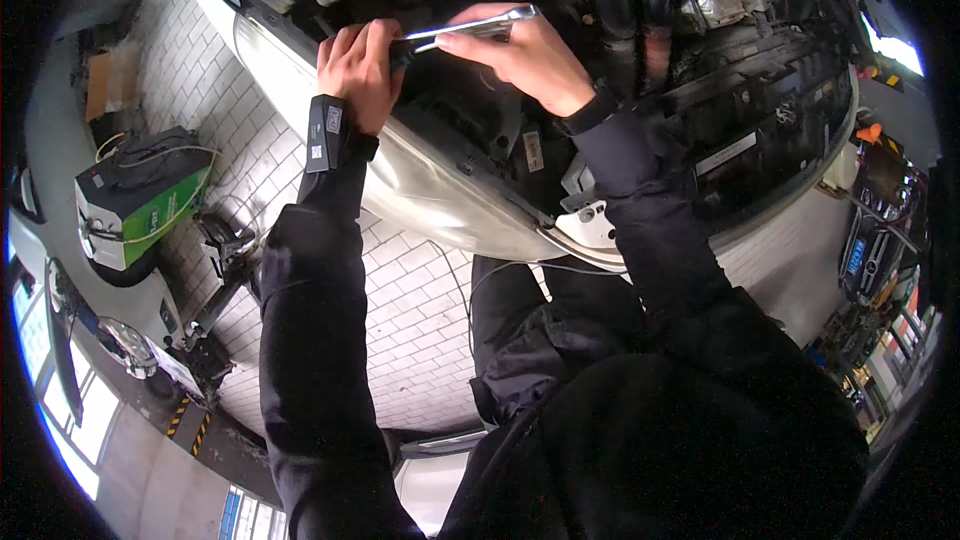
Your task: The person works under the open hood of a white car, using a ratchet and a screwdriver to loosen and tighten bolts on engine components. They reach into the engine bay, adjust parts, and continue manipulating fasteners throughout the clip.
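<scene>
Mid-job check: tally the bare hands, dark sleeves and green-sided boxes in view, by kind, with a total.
Bare hands, left hand and right hand, the right holding silver metal: 2
Dark sleeves, left sleeve and right sleeve: 2
Green-sided box, off to the left: 1
Total: 5

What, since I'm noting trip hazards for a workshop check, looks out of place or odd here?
A thin dark cable hangs loose beside the person's legs, untidy where someone could catch a foot; whether it touches the tiled floor I can't tell. Nothing odd stands out about the silver tool in the right hand.
</scene>
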The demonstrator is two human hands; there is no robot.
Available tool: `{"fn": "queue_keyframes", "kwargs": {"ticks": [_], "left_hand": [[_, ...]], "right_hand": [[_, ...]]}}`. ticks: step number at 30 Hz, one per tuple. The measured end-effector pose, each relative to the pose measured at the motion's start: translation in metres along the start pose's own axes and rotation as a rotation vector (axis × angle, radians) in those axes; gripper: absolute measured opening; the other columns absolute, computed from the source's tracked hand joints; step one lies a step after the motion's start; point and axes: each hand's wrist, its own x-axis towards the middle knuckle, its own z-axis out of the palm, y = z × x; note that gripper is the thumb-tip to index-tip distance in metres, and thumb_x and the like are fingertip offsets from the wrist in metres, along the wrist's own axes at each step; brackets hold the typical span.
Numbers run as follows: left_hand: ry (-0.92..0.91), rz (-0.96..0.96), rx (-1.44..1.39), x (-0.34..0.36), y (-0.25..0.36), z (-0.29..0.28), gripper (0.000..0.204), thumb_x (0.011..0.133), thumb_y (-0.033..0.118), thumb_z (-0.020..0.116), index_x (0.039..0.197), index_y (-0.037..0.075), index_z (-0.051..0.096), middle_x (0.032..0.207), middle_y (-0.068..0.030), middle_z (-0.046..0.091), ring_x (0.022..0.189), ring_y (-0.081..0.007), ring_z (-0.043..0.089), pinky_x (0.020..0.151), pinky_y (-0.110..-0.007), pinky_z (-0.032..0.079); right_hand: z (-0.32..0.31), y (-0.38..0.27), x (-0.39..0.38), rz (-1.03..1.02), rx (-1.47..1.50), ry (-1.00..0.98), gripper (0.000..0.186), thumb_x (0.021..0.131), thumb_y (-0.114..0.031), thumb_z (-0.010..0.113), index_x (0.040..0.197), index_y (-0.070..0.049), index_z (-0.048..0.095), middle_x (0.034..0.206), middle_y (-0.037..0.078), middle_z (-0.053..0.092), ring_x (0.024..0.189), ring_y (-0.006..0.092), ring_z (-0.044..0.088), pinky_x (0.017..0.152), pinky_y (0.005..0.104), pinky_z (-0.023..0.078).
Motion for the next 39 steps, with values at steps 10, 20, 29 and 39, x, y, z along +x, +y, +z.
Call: {"fn": "queue_keyframes", "kwargs": {"ticks": [10,20,29,39], "left_hand": [[0.07,-0.023,-0.043,0.002,-0.005,0.005,0.045,0.072,0.005,0.076,0.114,0.009,0.06,0.105,-0.0085,0.066,0.098,-0.0347,0.062,0.088,-0.043,0.053],[0.112,0.015,-0.029,0.006,-0.003,0.003,0.044,0.066,0.012,0.079,0.104,0.008,0.059,0.097,-0.0104,0.061,0.089,-0.0341,0.058,0.082,-0.043,0.049],[0.199,0.006,-0.008,0.007,-0.001,0.008,0.036,0.079,0.02,0.08,0.106,0.005,0.061,0.092,-0.0139,0.063,0.082,-0.0342,0.061,0.077,-0.042,0.05],[0.075,0.024,0.011,0.001,-0.012,0.011,0.019,0.082,0.019,0.079,0.089,0.011,0.063,0.078,-0.0078,0.07,0.073,-0.0301,0.063,0.074,-0.04,0.054]], "right_hand": [[0.085,0.023,-0.006,0.132,0.798,0.261,0.045,0.095,-0.022,0.075,0.13,-0.007,0.053,0.097,0.003,0.068,0.079,0.0091,0.064,0.063,0.0255,0.053],[0.102,0.042,0.0,0.055,0.155,0.434,0.031,0.105,-0.028,0.064,0.095,0.001,0.069,0.077,0.002,0.065,0.071,0.0091,0.062,0.064,0.0262,0.05],[0.012,0.0,-0.02,-0.15,0.405,0.677,0.036,0.112,-0.036,0.044,0.109,-0.004,0.061,0.09,0.007,0.068,0.077,0.0164,0.066,0.08,0.0351,0.056],[-0.116,0.034,-0.062,0.242,-0.213,0.207,0.05,0.096,-0.009,0.067,0.14,-0.008,0.043,0.103,0.007,0.061,0.069,0.0126,0.06,0.063,0.0286,0.052]]}}
